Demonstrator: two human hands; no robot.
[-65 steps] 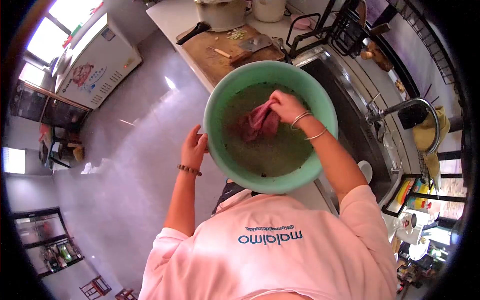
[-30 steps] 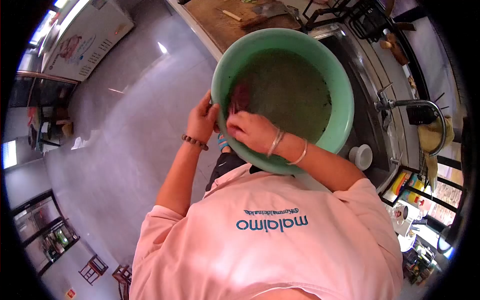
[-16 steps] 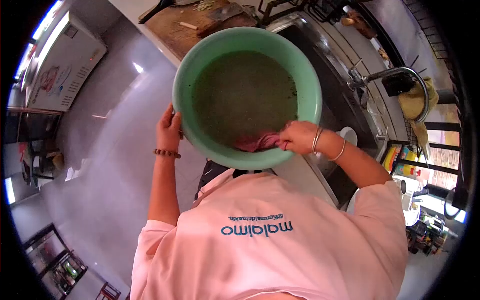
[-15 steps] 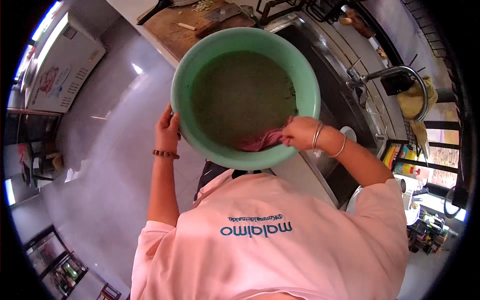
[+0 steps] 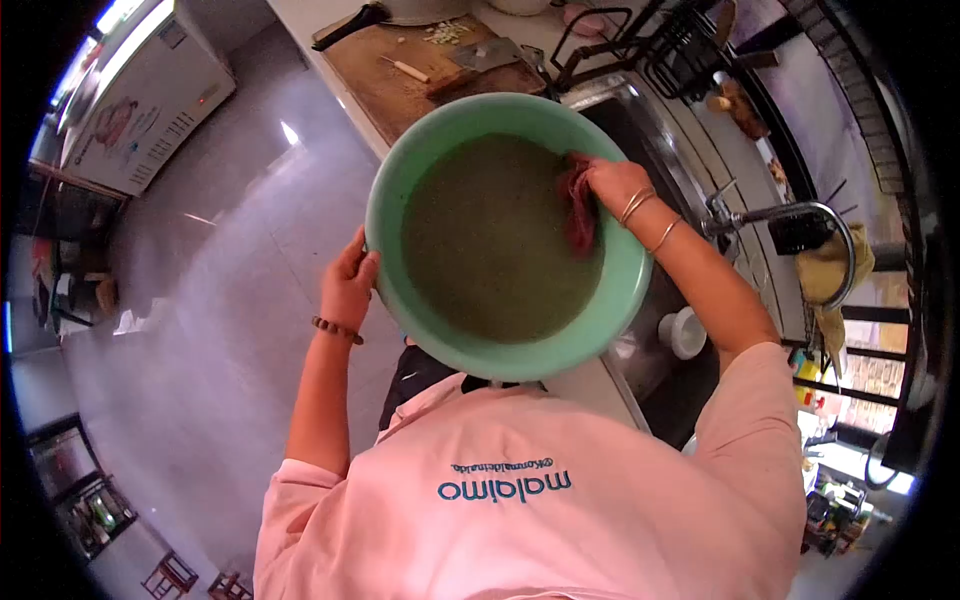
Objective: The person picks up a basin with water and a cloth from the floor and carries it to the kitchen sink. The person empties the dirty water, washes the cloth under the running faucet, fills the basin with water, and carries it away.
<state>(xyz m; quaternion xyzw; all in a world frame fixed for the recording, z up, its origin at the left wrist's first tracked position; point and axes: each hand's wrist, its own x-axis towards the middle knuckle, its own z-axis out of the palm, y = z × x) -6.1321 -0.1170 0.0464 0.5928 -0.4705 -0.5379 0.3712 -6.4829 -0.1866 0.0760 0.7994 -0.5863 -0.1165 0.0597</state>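
A large green basin (image 5: pixel 625 325) holds murky water and sits over the edge of the counter and sink. On its left side, my left hand (image 5: pixel 349 288) is closed on the rim, with a beaded bracelet at the wrist. My right hand (image 5: pixel 617 187), wearing thin bangles, grips a wet dark-red cloth (image 5: pixel 580 222) against the inner right wall. The lower end of that cloth hangs into the water.
Behind the basin lies a wooden cutting board (image 5: pixel 365 75) with a cleaver (image 5: pixel 488 54) and a small knife (image 5: pixel 408 70). To the right are the sink (image 5: pixel 655 120), a curved faucet (image 5: pixel 845 235) and a white bowl (image 5: pixel 683 332). A white freezer (image 5: pixel 150 110) stands far left.
My right hand has moved with the cloth from the basin's near right wall up to its far right wall. My left hand stays on the rim. The whole view has shifted slightly.
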